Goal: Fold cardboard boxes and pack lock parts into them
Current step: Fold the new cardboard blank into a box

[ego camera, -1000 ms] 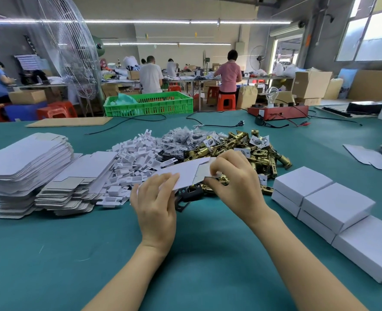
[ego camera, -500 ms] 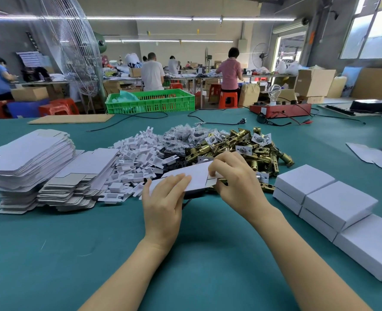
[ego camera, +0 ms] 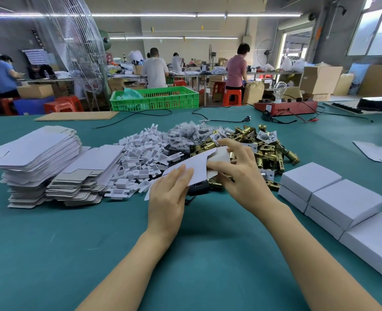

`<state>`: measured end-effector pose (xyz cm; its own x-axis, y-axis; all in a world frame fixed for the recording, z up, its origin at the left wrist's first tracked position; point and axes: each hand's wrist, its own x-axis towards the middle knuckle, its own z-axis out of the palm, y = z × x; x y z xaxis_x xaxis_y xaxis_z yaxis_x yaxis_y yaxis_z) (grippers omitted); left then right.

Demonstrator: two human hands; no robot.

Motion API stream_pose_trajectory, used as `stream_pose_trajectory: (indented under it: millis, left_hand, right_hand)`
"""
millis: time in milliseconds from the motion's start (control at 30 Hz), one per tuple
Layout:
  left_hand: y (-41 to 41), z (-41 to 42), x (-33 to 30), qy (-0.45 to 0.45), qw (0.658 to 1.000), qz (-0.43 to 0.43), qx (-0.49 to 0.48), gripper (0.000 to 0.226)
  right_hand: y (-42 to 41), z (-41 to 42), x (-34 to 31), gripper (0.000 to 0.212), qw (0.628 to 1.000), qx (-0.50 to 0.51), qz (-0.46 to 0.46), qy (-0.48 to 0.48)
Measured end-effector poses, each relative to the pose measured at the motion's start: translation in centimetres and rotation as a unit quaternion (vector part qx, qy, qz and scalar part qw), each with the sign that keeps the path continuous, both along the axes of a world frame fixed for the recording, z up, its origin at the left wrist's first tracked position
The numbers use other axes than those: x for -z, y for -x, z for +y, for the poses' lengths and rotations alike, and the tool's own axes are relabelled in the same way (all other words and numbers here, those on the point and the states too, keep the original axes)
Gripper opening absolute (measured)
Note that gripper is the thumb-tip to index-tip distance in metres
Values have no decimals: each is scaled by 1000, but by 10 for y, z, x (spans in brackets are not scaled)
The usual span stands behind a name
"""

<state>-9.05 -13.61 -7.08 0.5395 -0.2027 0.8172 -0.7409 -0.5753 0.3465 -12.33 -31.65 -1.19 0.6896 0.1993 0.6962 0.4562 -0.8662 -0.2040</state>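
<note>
Both of my hands hold one flat white cardboard box blank (ego camera: 197,168) just above the green table, in front of the parts heap. My left hand (ego camera: 168,198) grips its near left edge. My right hand (ego camera: 239,173) pinches its right end, where a flap is bent upward. Behind it lies a pile of brass lock latches (ego camera: 266,151), bagged screws (ego camera: 190,132) and white cardboard inserts (ego camera: 140,158). A dark lock part (ego camera: 197,188) sits under the blank. Stacks of flat blanks (ego camera: 37,158) stand at the left.
Several closed white boxes (ego camera: 342,200) are stacked at my right. A green crate (ego camera: 156,98), a red tester box with a bulb (ego camera: 285,106) and black cables lie at the table's far side. Other people work at benches beyond. A loose blank (ego camera: 376,152) lies far right.
The blank has tilted and its right flap has been bent up by my right hand. My left hand has slid along the near edge.
</note>
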Motion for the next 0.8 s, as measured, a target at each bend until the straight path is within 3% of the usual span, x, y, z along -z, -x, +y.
stream_pose_trajectory:
  millis: [100, 267, 400, 533, 600, 700, 800]
  left_hand:
    - [-2, 3, -5, -17, 996, 72, 50, 38]
    - [-17, 16, -10, -111, 986, 111, 54, 44]
    - [-12, 28, -19, -117, 972, 190, 68, 87]
    - [-8, 39, -29, -88, 969, 219, 80, 99]
    - [-5, 37, -30, -72, 981, 169, 67, 94]
    - [-4, 32, -25, -86, 989, 114, 30, 88]
    - [-4, 26, -20, -109, 991, 74, -24, 87]
  right_hand:
    - [0, -3, -2, 21, 1000, 1, -13, -1]
    - [4, 4, -9, 19, 999, -29, -6, 38]
    - [7, 18, -9, 19, 994, -85, -18, 64]
    - [9, 25, -6, 19, 990, -122, -11, 71]
    - [9, 26, -4, 26, 991, -127, 22, 35]
    - [10, 30, -2, 33, 979, -130, 107, -112]
    - [10, 32, -3, 12, 961, -97, 111, -235]
